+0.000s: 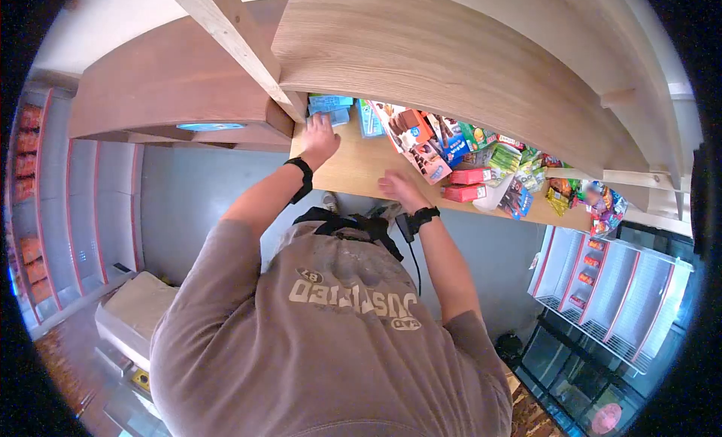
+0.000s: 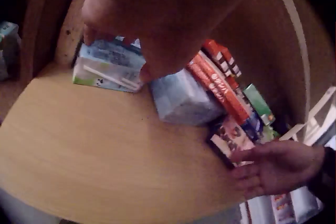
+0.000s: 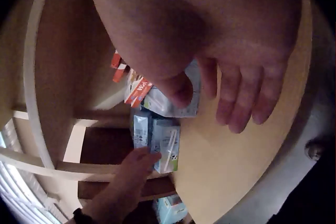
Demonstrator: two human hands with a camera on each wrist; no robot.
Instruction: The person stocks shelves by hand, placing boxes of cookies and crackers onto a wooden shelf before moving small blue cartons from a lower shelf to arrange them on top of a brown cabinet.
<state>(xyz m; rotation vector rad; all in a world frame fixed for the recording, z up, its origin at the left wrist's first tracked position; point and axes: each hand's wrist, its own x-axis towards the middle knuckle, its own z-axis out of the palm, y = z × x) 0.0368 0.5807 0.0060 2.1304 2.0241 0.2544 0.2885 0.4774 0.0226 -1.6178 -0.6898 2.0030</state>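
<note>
At the back left of the wooden shelf point(image 1: 361, 162), my left hand point(image 1: 322, 141) grips a blue-and-white drink carton point(image 2: 107, 66) with a straw on its side, thumb at one end and fingers at the other. Another blue carton point(image 3: 140, 130) stands right beside it. A further pale blue carton point(image 2: 181, 98) sits a little to the right, next to orange-red snack boxes point(image 2: 218, 85). My right hand point(image 1: 404, 190) is held over the shelf's front edge with fingers extended and nothing in them, close to a pink chocolate snack box point(image 1: 429, 162).
Red boxes point(image 1: 465, 185), green packets point(image 1: 505, 159) and several colourful bags point(image 1: 602, 204) crowd the right of the shelf. A curved wooden upper shelf point(image 1: 451, 68) overhangs them. A wooden post point(image 1: 233, 42) rises by my left hand. White racks point(image 1: 602, 286) stand lower right.
</note>
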